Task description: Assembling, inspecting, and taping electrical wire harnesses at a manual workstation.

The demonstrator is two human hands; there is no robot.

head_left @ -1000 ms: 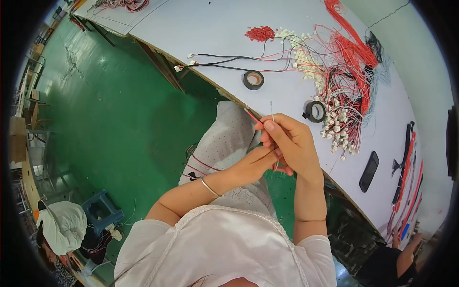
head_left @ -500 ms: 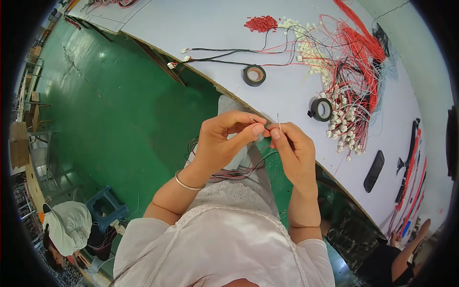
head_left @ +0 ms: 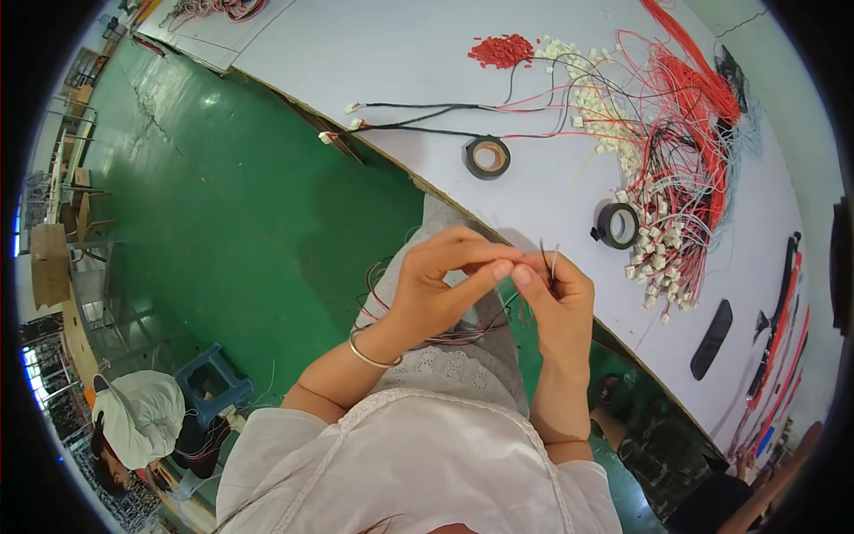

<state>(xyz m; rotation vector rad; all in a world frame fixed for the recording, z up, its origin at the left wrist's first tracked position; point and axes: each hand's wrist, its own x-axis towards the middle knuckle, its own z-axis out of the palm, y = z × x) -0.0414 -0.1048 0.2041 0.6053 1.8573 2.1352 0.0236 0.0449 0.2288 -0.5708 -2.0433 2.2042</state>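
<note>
Both hands meet at the near table edge, their fingertips touching. My left hand (head_left: 445,283) is closed in a pinch of thumb and forefinger; the wire it grips is mostly covered by the fingers. Closed too, my right hand (head_left: 562,298) pinches thin wires (head_left: 553,269), and dark and pale ends stick up past its forefinger. Which strands pass between the two pinches is hidden. Below the hands, a loose bundle of red, black and grey wires (head_left: 467,337) lies across my lap.
On the white table (head_left: 391,58) lie two black tape rolls (head_left: 487,157), red small pieces (head_left: 501,52), white connectors (head_left: 656,254), red wires (head_left: 703,151) and a black flat object (head_left: 712,340). A blue stool (head_left: 213,383) stands left. People sit at lower left and lower right.
My hands have drawn together until the fingertips touch. A dark wire end now stands beside the pale one at my right hand. The view has shifted slightly.
</note>
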